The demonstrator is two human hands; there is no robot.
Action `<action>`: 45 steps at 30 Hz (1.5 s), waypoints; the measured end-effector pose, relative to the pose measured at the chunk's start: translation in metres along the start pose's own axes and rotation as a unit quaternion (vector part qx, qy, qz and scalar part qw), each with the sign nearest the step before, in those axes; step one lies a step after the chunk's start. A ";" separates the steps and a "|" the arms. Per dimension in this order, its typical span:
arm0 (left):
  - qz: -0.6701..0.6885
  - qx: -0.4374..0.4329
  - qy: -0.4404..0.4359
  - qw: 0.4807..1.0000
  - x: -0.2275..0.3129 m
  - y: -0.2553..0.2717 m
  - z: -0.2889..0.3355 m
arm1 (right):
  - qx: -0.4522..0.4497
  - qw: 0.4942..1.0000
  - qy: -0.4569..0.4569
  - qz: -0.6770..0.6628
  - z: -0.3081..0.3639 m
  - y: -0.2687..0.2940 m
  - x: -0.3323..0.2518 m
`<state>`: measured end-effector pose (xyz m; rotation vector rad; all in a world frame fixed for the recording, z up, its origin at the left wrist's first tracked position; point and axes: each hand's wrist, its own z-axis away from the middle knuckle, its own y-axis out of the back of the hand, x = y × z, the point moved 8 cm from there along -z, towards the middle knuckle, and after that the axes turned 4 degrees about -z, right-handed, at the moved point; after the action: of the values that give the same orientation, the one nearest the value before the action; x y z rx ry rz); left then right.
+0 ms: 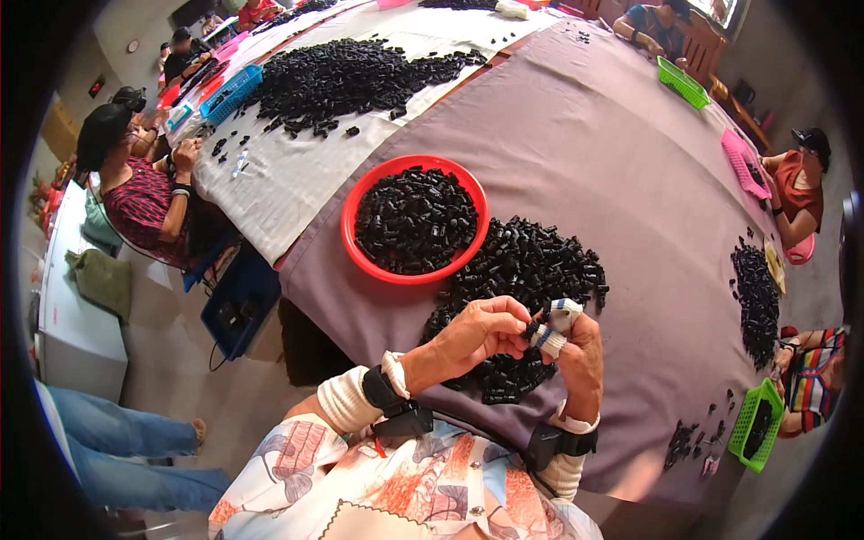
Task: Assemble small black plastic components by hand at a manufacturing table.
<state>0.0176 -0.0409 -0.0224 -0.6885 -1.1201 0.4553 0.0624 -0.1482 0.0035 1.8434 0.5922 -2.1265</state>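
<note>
Over the near edge of the pile, my left hand [472, 340] and my right hand [580, 362] meet. The left thumb and forefinger pinch at a small black piece [532, 330], mostly hidden by fingers. My right hand's fingers close round the same piece from the other side. White knitted covers with blue stripes [547, 339] wrap fingers of the right hand. Beneath and beyond both hands spreads a heap of small black cylindrical plastic pieces [544, 265]. Touching the heap's left side is a round red basin [481, 216] filled with similar black pieces [414, 220].
A mauve cloth [648, 225] covers my table; a white-covered table [270, 180] with a large black heap [333, 85] adjoins at left. Co-workers sit around. Green baskets [754, 423] and a pink basket [742, 162] line the right edge. A blue crate [243, 301] stands lower left.
</note>
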 end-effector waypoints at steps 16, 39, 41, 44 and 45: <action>-0.154 0.021 -0.118 0.981 0.009 -0.012 0.013 | -0.013 1.000 -0.003 0.003 0.011 0.002 -0.006; 0.128 -0.057 -0.022 0.990 0.018 -0.005 -0.014 | 0.030 0.999 -0.019 -0.007 0.003 0.009 0.007; 0.160 -0.086 -0.002 0.983 0.012 -0.001 -0.022 | 0.032 0.998 -0.048 0.003 -0.002 0.011 0.015; 0.173 -0.079 0.018 0.982 0.006 0.008 -0.030 | 0.048 0.997 -0.059 0.007 -0.009 0.012 0.021; 0.175 -0.069 0.021 0.982 0.006 0.009 -0.032 | 0.056 0.996 -0.068 0.003 -0.010 0.013 0.024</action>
<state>0.0501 -0.0389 -0.0336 -1.0200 -0.9977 0.6629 0.0733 -0.1532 -0.0231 1.7352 0.4434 -2.3015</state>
